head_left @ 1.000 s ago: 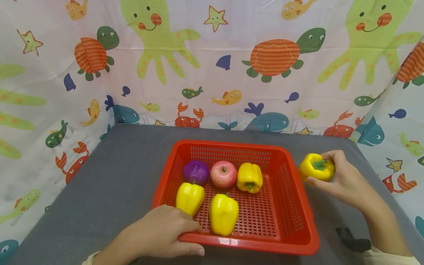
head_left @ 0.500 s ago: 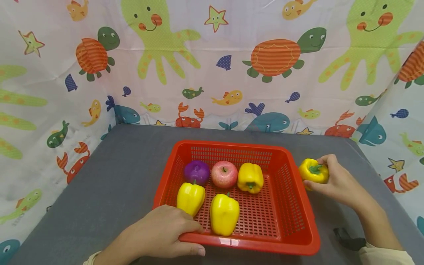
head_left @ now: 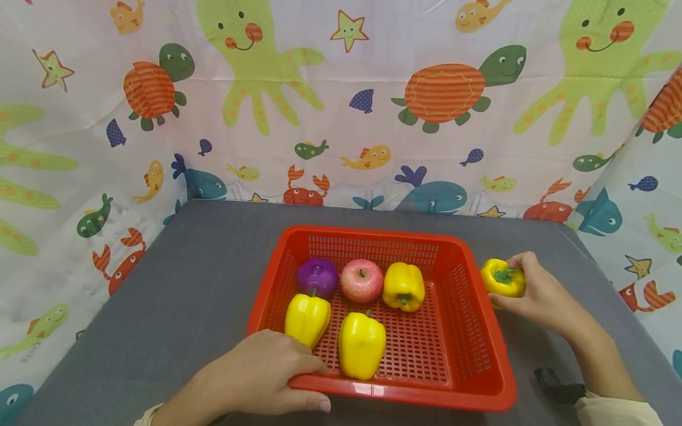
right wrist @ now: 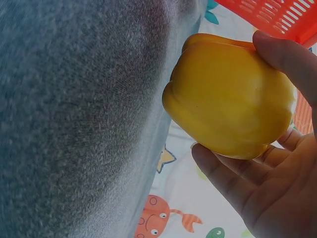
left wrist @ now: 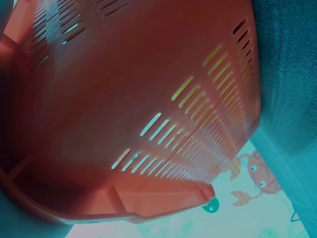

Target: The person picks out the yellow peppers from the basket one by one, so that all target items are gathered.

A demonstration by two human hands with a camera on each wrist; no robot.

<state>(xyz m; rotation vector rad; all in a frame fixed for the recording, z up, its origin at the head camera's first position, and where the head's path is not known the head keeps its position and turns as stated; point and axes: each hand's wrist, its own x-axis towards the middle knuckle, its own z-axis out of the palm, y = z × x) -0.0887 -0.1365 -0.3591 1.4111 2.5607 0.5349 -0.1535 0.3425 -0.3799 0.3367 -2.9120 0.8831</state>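
My right hand (head_left: 538,293) grips a yellow bell pepper (head_left: 503,278) between thumb and fingers, just outside the right wall of a red plastic basket (head_left: 482,307). In the right wrist view the bell pepper (right wrist: 233,96) shows its smooth side, thumb on top and fingers beneath. My left hand (head_left: 261,373) holds the basket's front rim at the left, thumb outside and fingers over the edge. Inside the basket lie a purple onion-like ball (head_left: 317,278), a pink-red apple (head_left: 362,281) and three more yellow peppers, one of them (head_left: 362,346) near the front wall.
The basket stands on a grey cloth-covered table (head_left: 176,284). A curtain (head_left: 341,118) printed with sea animals closes off the back and both sides. A dark strap-like piece (head_left: 556,384) is by my right wrist. The left wrist view shows the basket's slotted outer wall (left wrist: 124,99).
My right hand has moved slightly left and toward me with the yellow bell pepper, lower beside the basket's right wall. The left hand and the basket's contents have stayed in place.
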